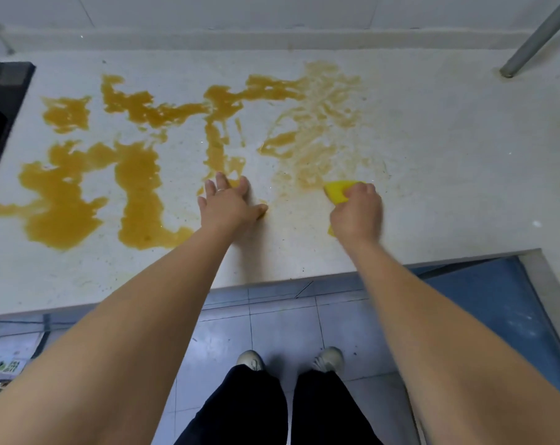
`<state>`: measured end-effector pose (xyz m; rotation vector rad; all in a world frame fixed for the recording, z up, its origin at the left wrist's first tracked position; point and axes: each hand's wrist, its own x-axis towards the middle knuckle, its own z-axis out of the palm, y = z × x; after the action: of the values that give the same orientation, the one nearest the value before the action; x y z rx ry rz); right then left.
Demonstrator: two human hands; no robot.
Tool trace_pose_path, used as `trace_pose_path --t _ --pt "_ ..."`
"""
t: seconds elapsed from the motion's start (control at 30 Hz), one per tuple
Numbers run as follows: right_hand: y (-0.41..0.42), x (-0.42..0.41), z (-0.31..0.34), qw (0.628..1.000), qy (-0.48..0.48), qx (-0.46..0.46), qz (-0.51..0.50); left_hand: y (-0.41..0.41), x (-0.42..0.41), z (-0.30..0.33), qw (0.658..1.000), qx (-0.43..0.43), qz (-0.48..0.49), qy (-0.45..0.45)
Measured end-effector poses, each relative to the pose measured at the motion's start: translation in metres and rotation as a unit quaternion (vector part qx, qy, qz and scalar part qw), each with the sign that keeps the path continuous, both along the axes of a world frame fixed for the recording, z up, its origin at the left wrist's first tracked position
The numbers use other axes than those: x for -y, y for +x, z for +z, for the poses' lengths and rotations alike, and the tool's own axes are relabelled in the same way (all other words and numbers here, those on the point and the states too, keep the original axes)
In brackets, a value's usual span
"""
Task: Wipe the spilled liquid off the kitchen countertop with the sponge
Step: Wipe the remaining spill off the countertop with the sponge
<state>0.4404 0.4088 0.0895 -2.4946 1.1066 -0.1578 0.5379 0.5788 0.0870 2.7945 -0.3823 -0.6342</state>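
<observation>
Two hands work: the right hand point(357, 213) squeezes the yellow sponge point(339, 190) to rub the orange spill point(137, 178) toward nine o'clock, while the left hand point(228, 205) lies flat, fingers spread, on the countertop point(432, 162) for balance.

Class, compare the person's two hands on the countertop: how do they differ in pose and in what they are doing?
The left hand lies flat with fingers spread on the countertop; the right hand is curled. The left hand holds nothing; the right hand grips the yellow sponge. Both are low over the countertop near the spill.
</observation>
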Motion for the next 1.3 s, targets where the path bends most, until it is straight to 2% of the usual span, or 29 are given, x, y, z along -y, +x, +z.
trace_pose_path --t 0.03,0.13,0.17,0.2,0.27,0.33,0.37,0.47,0.53,0.57,0.67,0.7,0.77,0.83,0.87,0.9,0.97,1.03,1.07,1.1,1.2,1.23,1.3 --pt "0.002 -0.011 0.003 1.000 -0.001 0.005 0.020 0.000 0.000 0.001 1.000 -0.001 0.002 -0.001" --pt "0.003 -0.067 -0.004 0.969 0.029 0.019 0.245 0.001 -0.001 0.001 1.000 -0.006 0.006 -0.013" --pt "0.001 -0.069 -0.006 0.958 0.018 0.022 0.284 0.001 -0.001 0.000 1.000 -0.007 0.007 -0.014" --pt "0.000 -0.058 -0.005 0.963 0.003 0.023 0.270 0.000 -0.001 0.000 1.000 -0.006 0.005 -0.013" --pt "-0.003 -0.016 -0.002 0.992 -0.005 0.014 0.123 0.000 0.000 0.000 1.000 -0.005 0.002 -0.008" --pt "-0.009 0.007 0.000 1.000 -0.026 -0.013 0.007 0.000 0.000 0.001 1.000 -0.005 0.004 -0.009" --pt "-0.007 0.000 0.000 0.999 -0.039 -0.024 0.015 0.000 0.000 0.001 1.000 -0.005 0.005 -0.010" --pt "0.001 -0.053 -0.010 0.979 0.005 0.005 0.205 0.001 0.001 0.001 1.000 -0.006 0.015 -0.014" --pt "0.003 -0.055 -0.009 0.965 0.000 0.021 0.262 0.000 0.001 0.000 1.000 -0.008 0.016 -0.016" --pt "0.005 -0.039 -0.005 0.974 -0.007 0.019 0.226 0.000 0.001 0.000 1.000 -0.008 0.014 -0.016" --pt "0.010 0.012 0.001 0.999 -0.008 0.001 0.033 0.001 0.002 0.001 1.000 -0.012 0.020 -0.017" --pt "0.013 0.010 0.002 1.000 -0.009 -0.008 0.025 0.001 0.003 0.001 0.999 -0.014 0.028 -0.016" --pt "0.022 -0.021 -0.001 0.990 0.006 0.008 0.139 0.001 0.009 0.002 0.999 -0.013 0.043 -0.014" --pt "0.023 -0.039 -0.006 0.964 0.022 0.039 0.263 0.006 0.018 0.005 0.999 -0.012 0.047 -0.010" --pt "0.024 -0.030 -0.007 0.961 0.021 0.047 0.270 0.011 0.023 0.006 0.999 -0.014 0.046 -0.009" --pt "0.027 -0.011 -0.006 0.971 0.009 0.045 0.234 0.016 0.028 0.009 0.999 -0.016 0.044 -0.011" --pt "0.030 0.041 -0.006 0.995 -0.020 0.022 0.095 0.027 0.041 0.012 0.999 -0.021 0.038 -0.020" --pt "0.034 0.072 -0.005 1.000 -0.027 -0.006 -0.010 0.036 0.057 0.013 0.999 -0.018 0.028 -0.025" --pt "0.040 0.069 -0.005 1.000 -0.028 -0.010 -0.004 0.039 0.064 0.013 0.999 -0.020 0.025 -0.024" --pt "0.046 0.055 -0.005 0.999 -0.025 -0.007 0.046 0.042 0.070 0.013 0.999 -0.024 0.022 -0.022" --pt "0.051 0.021 -0.011 0.969 -0.007 0.031 0.246 0.051 0.079 0.011 0.999 -0.039 0.012 -0.002" --pt "0.052 0.026 -0.011 0.964 -0.016 0.048 0.262 0.053 0.079 0.010 0.999 -0.042 0.009 0.005" --pt "0.056 0.060 -0.009 0.983 -0.039 0.037 0.175 0.054 0.077 0.007 0.999 -0.043 0.003 0.011"
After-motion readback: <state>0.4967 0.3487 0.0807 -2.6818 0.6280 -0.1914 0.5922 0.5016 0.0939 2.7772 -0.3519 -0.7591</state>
